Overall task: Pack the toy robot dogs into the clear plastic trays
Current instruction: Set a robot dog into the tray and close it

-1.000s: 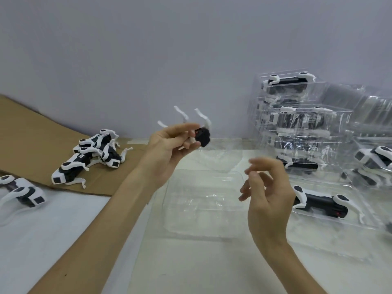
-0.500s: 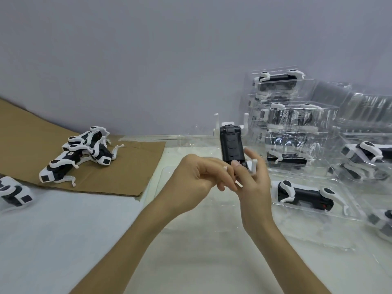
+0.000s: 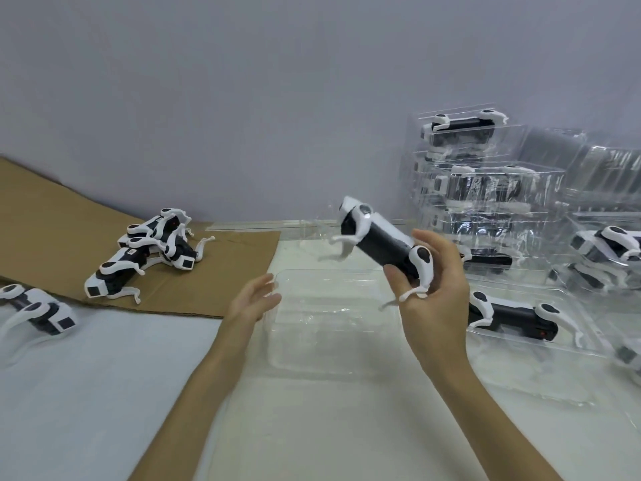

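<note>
My right hand [image 3: 435,293] grips one end of a black and white toy robot dog [image 3: 378,241], held tilted in the air above an empty clear plastic tray [image 3: 333,317]. Thumb and fingers curl round the dog's rear. My left hand [image 3: 255,300] hovers with relaxed fingers at the tray's left edge and holds nothing. A second tray [image 3: 589,328] to the right has a dog [image 3: 510,312] lying in it. Loose dogs [image 3: 152,251] are piled on brown cardboard [image 3: 52,230] at the left.
A stack of filled clear trays [image 3: 485,182] stands at the back right against the wall. More trays with dogs [image 3: 607,248] lie at the far right. Another loose dog [image 3: 38,308] lies on the white sheet at the far left edge.
The dog passed from my left hand to my right hand. It turned from upright to tilted sideways. My left hand let go and dropped toward the tray's left edge.
</note>
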The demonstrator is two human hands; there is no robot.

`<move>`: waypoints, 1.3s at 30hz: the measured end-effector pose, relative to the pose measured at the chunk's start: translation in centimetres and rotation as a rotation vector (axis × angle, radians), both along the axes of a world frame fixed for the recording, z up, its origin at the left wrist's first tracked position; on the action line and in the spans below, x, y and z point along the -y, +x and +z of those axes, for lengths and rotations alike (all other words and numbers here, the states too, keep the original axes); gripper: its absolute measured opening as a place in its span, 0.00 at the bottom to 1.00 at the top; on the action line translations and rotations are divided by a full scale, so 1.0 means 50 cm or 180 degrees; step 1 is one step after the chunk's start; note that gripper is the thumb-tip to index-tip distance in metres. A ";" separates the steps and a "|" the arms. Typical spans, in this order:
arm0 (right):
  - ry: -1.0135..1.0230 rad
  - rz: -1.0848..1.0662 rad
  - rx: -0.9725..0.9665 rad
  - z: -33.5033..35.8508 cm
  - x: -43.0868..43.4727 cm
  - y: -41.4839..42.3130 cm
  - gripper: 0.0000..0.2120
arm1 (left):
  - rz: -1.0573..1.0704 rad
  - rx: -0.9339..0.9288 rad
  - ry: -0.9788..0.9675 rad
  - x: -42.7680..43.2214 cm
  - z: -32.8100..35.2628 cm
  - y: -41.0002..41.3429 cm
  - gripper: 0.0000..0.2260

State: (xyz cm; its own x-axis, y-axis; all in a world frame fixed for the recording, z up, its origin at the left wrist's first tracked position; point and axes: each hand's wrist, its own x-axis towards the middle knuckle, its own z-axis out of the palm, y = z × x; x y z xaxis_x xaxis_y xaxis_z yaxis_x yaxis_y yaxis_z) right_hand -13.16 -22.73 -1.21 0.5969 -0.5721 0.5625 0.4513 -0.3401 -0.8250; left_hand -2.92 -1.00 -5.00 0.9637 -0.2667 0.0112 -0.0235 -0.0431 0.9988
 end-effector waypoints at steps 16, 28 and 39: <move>-0.1106 0.0828 -0.1133 -0.015 0.011 -0.001 0.21 | 0.0083 0.0169 -0.0017 0.023 -0.016 -0.004 0.14; -0.1448 0.0555 -0.1655 -0.016 0.006 0.005 0.16 | 0.0088 0.0178 0.0054 0.023 -0.012 -0.005 0.21; -0.1067 0.0515 -0.1891 -0.018 0.007 0.006 0.24 | -0.0066 0.0380 0.0020 0.023 -0.016 -0.009 0.19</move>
